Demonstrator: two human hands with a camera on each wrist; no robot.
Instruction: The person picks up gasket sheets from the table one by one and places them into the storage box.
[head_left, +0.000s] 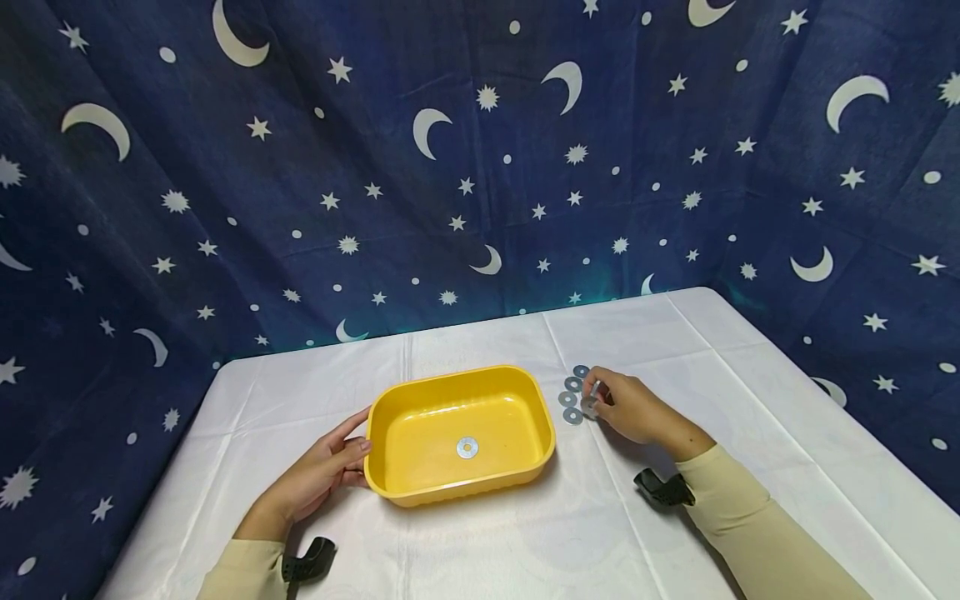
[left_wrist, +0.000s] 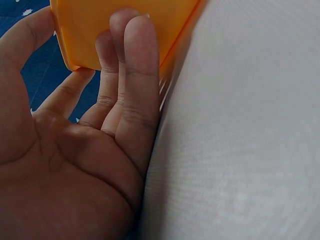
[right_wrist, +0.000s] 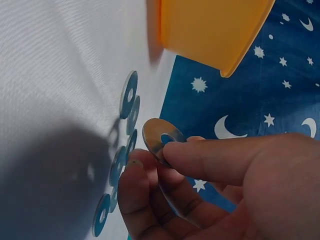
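Note:
A yellow plastic tub [head_left: 461, 483] stands on the white cloth, with one flat metal washer [head_left: 467, 447] lying on its floor. My left hand [head_left: 318, 475] touches the tub's left end. Its thumb and index finger meet the rim, while the other fingers lie nearly straight against the outer wall [left_wrist: 82, 30]. Right of the tub, my right hand [head_left: 630, 406] pinches a washer [right_wrist: 152, 132] between thumb and fingers, tilted above the cloth. A thin pale curved edge shows among the lower fingers; I cannot tell what it is. Beside that hand several loose washers [head_left: 567, 399] lie close together.
White cloth [head_left: 510, 550] covers the table, with fold creases across it. A dark blue curtain [head_left: 390, 208] with moons and stars hangs behind and at both sides. Each wrist wears a black camera mount [head_left: 665, 487].

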